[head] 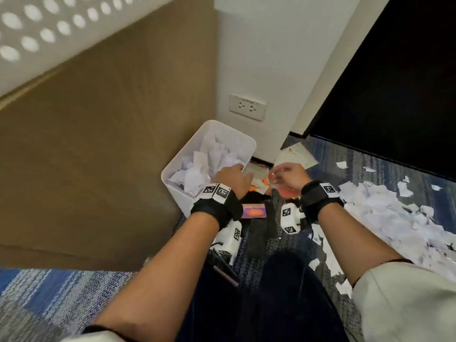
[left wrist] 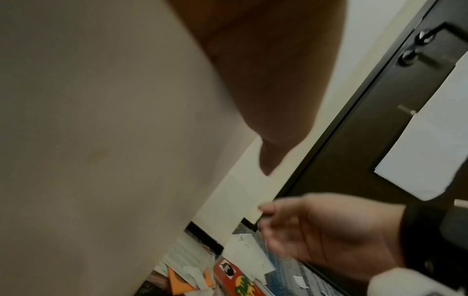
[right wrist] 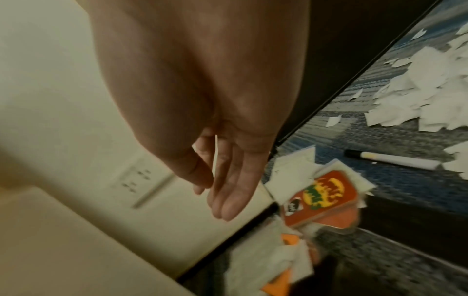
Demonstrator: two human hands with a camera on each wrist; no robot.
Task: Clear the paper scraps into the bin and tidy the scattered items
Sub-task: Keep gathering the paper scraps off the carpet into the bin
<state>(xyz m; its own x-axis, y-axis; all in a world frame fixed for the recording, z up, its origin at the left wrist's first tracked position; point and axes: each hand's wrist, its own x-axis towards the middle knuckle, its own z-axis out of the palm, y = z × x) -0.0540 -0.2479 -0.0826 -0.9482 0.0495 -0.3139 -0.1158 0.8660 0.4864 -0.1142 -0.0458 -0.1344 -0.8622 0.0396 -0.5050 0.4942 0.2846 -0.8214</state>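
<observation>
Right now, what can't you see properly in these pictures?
- Left hand: head view shows only its back at the white bin; left wrist view is filled by the bin wall, so its grip can't be told.
- Orange card box: blurred in the right wrist view, lettering unreadable.
- Paper scraps: head view's right edge cuts the pile off.

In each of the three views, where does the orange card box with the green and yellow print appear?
Head: the orange card box is mostly hidden below the right hand.
Left wrist: bottom edge, right of centre.
Right wrist: lower right of centre.
Shared landmark: white bin, at the left.
</observation>
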